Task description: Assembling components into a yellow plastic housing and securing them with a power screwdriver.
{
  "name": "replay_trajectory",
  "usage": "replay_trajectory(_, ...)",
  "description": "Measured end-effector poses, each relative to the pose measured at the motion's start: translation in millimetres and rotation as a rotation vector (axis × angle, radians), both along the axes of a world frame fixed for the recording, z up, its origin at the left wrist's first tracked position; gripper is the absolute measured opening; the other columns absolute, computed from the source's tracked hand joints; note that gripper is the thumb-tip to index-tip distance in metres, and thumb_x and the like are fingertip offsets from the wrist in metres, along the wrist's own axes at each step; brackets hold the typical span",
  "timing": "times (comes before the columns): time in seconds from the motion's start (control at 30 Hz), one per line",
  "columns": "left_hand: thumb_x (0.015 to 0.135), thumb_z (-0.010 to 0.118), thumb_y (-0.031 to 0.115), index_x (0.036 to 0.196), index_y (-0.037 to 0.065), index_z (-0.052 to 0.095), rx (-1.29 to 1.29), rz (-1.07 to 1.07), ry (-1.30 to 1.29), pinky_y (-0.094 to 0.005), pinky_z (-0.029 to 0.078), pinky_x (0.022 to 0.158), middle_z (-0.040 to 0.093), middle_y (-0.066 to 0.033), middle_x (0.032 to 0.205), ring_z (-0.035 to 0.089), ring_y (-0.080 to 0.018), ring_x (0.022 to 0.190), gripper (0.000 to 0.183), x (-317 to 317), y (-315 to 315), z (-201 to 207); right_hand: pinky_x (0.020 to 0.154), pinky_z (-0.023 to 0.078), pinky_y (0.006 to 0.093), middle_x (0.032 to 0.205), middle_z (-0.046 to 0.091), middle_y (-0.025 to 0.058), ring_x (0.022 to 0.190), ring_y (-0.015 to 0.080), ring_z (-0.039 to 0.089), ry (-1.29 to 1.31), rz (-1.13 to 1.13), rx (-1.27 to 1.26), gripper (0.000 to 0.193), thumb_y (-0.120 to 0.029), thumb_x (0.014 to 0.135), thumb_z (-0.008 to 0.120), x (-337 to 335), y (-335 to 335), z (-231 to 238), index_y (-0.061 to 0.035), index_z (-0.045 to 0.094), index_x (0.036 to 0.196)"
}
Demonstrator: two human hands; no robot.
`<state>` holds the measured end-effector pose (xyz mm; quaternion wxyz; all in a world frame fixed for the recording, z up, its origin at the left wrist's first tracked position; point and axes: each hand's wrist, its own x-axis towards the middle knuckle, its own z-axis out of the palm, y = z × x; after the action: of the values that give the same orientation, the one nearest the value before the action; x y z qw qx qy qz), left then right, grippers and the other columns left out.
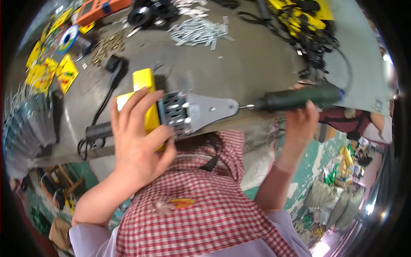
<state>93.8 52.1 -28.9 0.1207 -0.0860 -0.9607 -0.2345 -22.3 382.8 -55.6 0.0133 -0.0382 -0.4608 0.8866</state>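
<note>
My left hand [140,132] is closed around a yellow plastic housing [150,100], fingers over its top and thumb on the near side. A slotted metal part [175,112] joins the housing to a flat, tapering grey plate [212,110] that points right. In my right hand [302,122] lies a dark green electric screwdriver [299,98], held level and pointing left. The tip of its thin bit [247,106] meets the narrow end of the plate; whether it sits in a screw is too small to tell. My fingers partly hide the housing.
A black cord [107,96] lies left of the housing. Small metal strips [199,32] are heaped at the back, brass-coloured pieces [107,46] further left. Stacked clear grey parts [30,124] stand at the left edge. Yellow and black parts [302,19] pile up at the back right.
</note>
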Motion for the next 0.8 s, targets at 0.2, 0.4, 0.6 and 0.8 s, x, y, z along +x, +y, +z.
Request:
replay_trajectory(0.2, 0.058, 0.070, 0.011, 0.074, 0.012, 0.062, -0.031, -0.027, -0.049, -0.0636, 0.021, 0.107, 0.050, -0.0169, 0.132, 0.041, -0.0401, 0.128, 0.018, -1, -3, 1, 0.099, 0.041, 0.0400, 0.123, 0.050, 0.0153, 0.104, 0.0250, 0.054, 0.071, 0.304, -0.132, 0.063, -0.019, 0.084, 0.060, 24, -25, 35, -0.0027, 0.036, 0.140)
replay_trajectory(0.4, 0.058, 0.069, 0.011, 0.074, 0.011, 0.061, -0.037, -0.032, -0.039, -0.0637, 0.023, 0.106, 0.049, -0.0173, 0.132, 0.041, -0.0412, 0.128, 0.018, 0, -4, 0, 0.088, 0.041, 0.0368, 0.113, 0.050, 0.0102, 0.091, 0.0181, 0.052, -0.055, 0.239, -0.482, 0.059, -0.033, 0.089, 0.060, 26, -70, 28, -0.0035, 0.041, 0.137)
replay_trajectory(0.6, 0.059, 0.069, 0.010, 0.075, 0.010, 0.061, -0.060, -0.040, -0.028, -0.0625, 0.024, 0.106, 0.049, -0.0175, 0.132, 0.042, -0.0418, 0.127, 0.018, 0, -4, 0, 0.087, 0.042, 0.0404, 0.104, 0.053, 0.0092, 0.087, 0.0187, 0.054, -0.118, 0.072, -0.435, 0.044, -0.030, 0.090, 0.058, 30, -96, 7, -0.0061, 0.050, 0.126)
replay_trajectory(0.8, 0.058, 0.069, 0.010, 0.075, 0.010, 0.061, -0.064, -0.037, -0.031, -0.0621, 0.024, 0.106, 0.050, -0.0177, 0.132, 0.042, -0.0423, 0.128, 0.019, -1, -4, 0, 0.085, 0.042, 0.0398, 0.101, 0.052, 0.0088, 0.085, 0.0184, 0.053, -0.112, 0.015, -0.474, 0.043, -0.029, 0.089, 0.058, 30, -99, 1, -0.0068, 0.050, 0.125)
